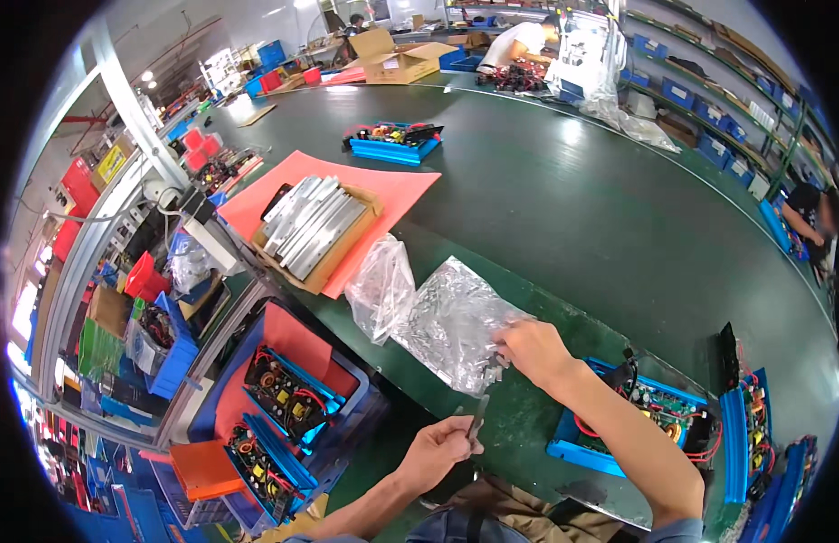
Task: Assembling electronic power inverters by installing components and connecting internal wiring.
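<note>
My left hand (440, 450), near the front edge of the bench, pinches a thin, narrow grey metal strip (479, 414) that points up and away. Ahead of it lies a crinkled, silvery see-through plastic bag (451, 312). At the bag's right edge my right hand (533, 351) has its fingers curled together on the plastic; whether a small part is between the fingertips too is hidden. Under my right forearm sits an open blue metal housing (587, 457) with a green circuit board (659, 418) and red wires, partly covered by the arm.
Another clear bag (381, 288) touches the silvery one. A cardboard box of metal bars (315, 226) rests on a pink sheet (401, 187). More blue housings stand at right (736, 443), far (392, 145), and in a blue crate (361, 398) at left. Co-workers sit farther off.
</note>
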Demonstrator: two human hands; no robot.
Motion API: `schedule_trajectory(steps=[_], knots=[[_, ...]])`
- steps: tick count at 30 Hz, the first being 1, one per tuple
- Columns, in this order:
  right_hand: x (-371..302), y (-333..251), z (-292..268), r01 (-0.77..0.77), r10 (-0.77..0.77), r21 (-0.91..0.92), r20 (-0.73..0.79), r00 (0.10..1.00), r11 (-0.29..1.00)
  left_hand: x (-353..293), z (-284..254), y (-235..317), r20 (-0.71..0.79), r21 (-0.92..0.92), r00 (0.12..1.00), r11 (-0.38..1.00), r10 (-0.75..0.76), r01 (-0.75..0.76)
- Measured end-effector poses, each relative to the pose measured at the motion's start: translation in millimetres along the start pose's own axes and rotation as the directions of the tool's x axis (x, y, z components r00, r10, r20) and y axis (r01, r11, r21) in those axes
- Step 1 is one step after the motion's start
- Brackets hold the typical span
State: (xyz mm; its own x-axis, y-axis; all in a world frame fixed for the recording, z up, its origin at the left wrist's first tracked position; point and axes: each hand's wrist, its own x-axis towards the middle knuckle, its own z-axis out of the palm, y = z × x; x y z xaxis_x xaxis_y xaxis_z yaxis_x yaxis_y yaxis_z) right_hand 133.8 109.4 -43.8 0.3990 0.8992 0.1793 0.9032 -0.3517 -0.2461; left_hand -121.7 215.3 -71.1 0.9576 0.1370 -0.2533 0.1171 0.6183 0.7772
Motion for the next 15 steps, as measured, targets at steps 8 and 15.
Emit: schedule_trajectory(steps=[8,15], knots=[[-21,-22,-19,-0.03,0.039,0.04,-0.242,0.969,0.999,-7,46,1,0.269,0.043,0.961,0.996,0.059,-0.073],[-64,-47,-62,-0.002,0.16,0.463,-0.303,0.939,0.886,-11,66,34,0.251,0.317,0.966,0.939,0.054,-0.135]])
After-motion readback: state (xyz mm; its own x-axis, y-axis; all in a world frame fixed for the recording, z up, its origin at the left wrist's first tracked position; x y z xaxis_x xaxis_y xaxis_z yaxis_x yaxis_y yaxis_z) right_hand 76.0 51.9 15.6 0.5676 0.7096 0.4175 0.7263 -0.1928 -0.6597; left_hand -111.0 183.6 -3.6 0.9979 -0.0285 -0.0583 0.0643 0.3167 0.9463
